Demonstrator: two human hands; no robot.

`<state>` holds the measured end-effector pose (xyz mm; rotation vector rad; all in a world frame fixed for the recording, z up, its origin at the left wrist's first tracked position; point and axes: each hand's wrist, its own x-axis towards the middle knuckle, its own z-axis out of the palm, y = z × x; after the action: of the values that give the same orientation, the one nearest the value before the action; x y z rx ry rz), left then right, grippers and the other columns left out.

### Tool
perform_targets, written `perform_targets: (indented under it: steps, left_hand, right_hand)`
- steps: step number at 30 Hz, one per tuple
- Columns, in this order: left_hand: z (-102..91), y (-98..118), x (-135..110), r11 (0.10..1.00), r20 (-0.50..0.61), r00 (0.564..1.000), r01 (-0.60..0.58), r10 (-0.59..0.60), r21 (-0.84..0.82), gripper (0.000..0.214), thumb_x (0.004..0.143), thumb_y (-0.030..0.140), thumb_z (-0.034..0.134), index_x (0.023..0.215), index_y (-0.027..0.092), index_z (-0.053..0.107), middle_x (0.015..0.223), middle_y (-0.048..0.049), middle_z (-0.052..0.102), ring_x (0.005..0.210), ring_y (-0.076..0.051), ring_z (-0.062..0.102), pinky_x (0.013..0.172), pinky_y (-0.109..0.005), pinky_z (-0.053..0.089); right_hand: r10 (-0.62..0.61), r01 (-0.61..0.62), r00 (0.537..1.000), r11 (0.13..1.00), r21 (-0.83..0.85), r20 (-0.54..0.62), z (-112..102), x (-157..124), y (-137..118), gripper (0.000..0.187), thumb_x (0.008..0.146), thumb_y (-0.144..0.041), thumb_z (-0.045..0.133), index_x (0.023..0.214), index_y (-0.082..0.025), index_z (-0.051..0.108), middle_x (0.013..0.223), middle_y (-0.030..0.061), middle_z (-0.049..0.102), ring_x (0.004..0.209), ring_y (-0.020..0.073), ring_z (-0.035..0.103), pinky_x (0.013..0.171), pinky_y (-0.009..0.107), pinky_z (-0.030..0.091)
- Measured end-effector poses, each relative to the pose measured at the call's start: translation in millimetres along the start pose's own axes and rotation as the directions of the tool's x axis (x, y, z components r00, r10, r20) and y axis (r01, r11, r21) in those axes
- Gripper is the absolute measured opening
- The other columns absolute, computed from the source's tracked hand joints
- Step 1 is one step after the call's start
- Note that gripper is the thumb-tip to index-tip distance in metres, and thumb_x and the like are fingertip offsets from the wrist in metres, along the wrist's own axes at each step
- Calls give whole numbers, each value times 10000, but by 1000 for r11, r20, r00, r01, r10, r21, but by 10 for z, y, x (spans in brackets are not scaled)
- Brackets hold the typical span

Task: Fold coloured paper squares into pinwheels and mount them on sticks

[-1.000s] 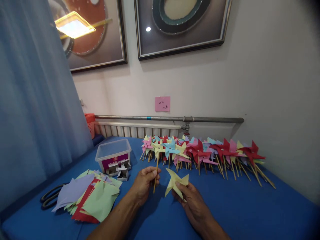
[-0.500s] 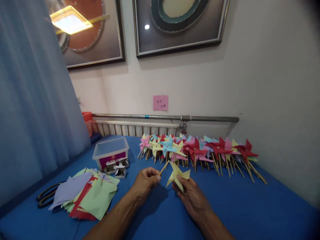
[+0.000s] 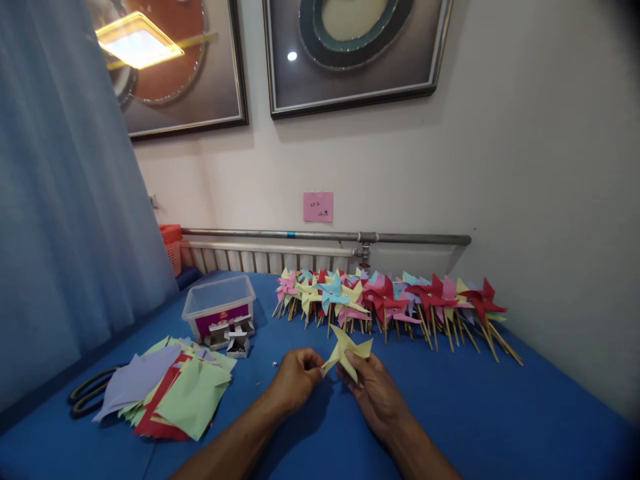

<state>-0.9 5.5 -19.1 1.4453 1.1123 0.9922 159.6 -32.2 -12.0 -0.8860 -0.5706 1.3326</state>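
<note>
The right hand (image 3: pixel 374 390) grasps a pale-yellow, four-bladed folded-paper pinwheel (image 3: pixel 345 345) between thumb and fingers, above the middle of the blue cloth-covered surface (image 3: pixel 480 420). The right thumb covers part of the pinwheel, and the fingers behind it are largely hidden. The blades radiate about equally, toward the surface's far edge, right edge, near edge and near-left corner; the face tilts up toward the camera. The left hand (image 3: pixel 295 379) has its fingertips drawn together at the near-left blade tip; whether they grip anything cannot be determined. Black-handled scissors (image 3: pixel 87 393), near the left edge, are partly covered by stacked multicoloured paper sheets (image 3: pixel 193 397). The frame cuts off both forearms.
</note>
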Motion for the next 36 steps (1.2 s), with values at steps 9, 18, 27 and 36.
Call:
perform_targets:
  steps: [9, 18, 27, 36]
  left_hand:
    - [28, 19, -35, 1000, 28, 999, -21, 20, 14, 154, 658, 280, 693, 629, 184, 576, 524, 56, 463, 506, -92, 354, 506, -251, 235]
    - [20, 34, -43, 998, 86, 996, -1, -4, 67, 137, 677, 274, 661, 671, 171, 571, 561, 59, 470, 528, -84, 364, 516, -240, 256]
    - [25, 18, -36, 997, 86, 996, 5, -12, 73, 137, 701, 262, 679, 685, 168, 580, 560, 64, 456, 522, -81, 342, 513, -238, 241]
    - [33, -12, -33, 997, 79, 997, -8, 2, 80, 136, 708, 263, 673, 691, 172, 574, 553, 66, 453, 521, -86, 345, 511, -239, 241]
  right_hand:
    - [-29, 27, 999, 999, -46, -36, 35, -20, 29, 471, 503, -420, 967, 831, -192, 718, 808, 33, 772, 799, 241, 721, 673, 321, 554]
    - [-35, 34, 999, 999, -15, -39, 48, -10, 34, 441, 480, -381, 971, 793, -199, 720, 762, 18, 762, 809, 248, 720, 676, 318, 540]
    - [-15, 14, 998, 1000, -15, -62, 40, 4, 27, 424, 449, -336, 970, 752, -196, 708, 795, 27, 774, 828, 248, 728, 663, 301, 534]
    - [-29, 29, 999, 1000, -1, -46, 38, -2, 29, 369, 463, -306, 954, 695, -196, 689, 826, 40, 785, 897, 273, 731, 704, 314, 550]
